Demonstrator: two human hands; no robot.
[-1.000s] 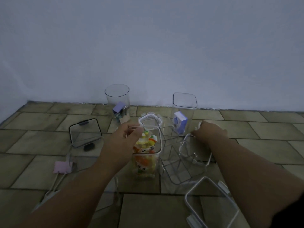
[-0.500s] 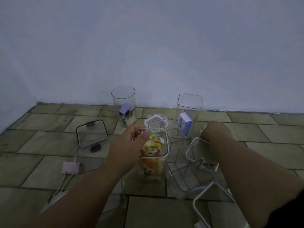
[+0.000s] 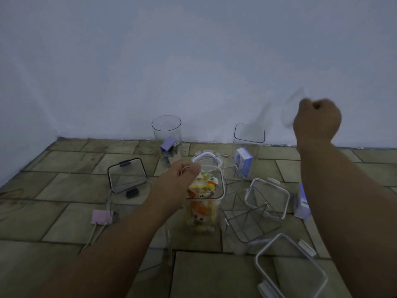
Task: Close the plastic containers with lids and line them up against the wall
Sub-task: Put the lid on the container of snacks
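My right hand [image 3: 317, 119] just went up, upper right, fingers shut on a blurry clear lid [image 3: 289, 110], left hand [image 3: 180, 181] fingers pinching the snack box [image 3: 204, 203] rim, so lid goes on next.

Bare room corner: tiled floor [image 3: 64, 186], plain wall [image 3: 150, 61].

The tiled floor [image 3: 53, 190] carries open clear containers: a round one [image 3: 166, 138] and a square one [image 3: 249, 145] far by the wall, a snack-filled one [image 3: 204, 207] centre. Lids lie left [image 3: 127, 175] and near right [image 3: 290, 269].
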